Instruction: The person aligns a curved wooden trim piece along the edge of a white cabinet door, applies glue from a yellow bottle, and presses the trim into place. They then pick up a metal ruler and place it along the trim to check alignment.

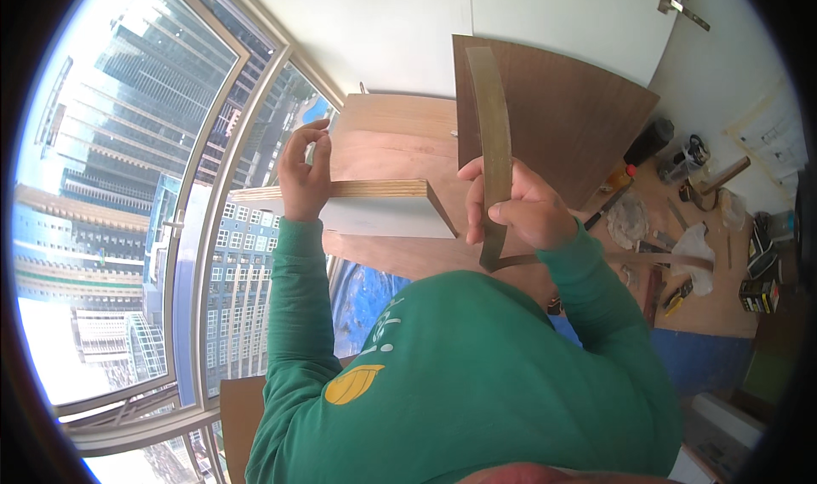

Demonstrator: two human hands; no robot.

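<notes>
My left hand (305, 171) grips the near end of a plywood board (387, 215) with a white face and a bare layered edge. The board is held out level in front of my green-sleeved chest. My right hand (521, 205) pinches a long thin olive-brown edge strip (494, 118) just past the board's other end. The strip runs straight away from my hand, and its lower part bends off to the right under my wrist.
Behind the board lie a light wooden panel (387, 131) and a dark brown panel (570, 114). On the right a wooden surface (723, 309) carries pliers (678, 297), plastic bags, a bottle and small tools. A large window (128, 194) with high-rise buildings fills the left.
</notes>
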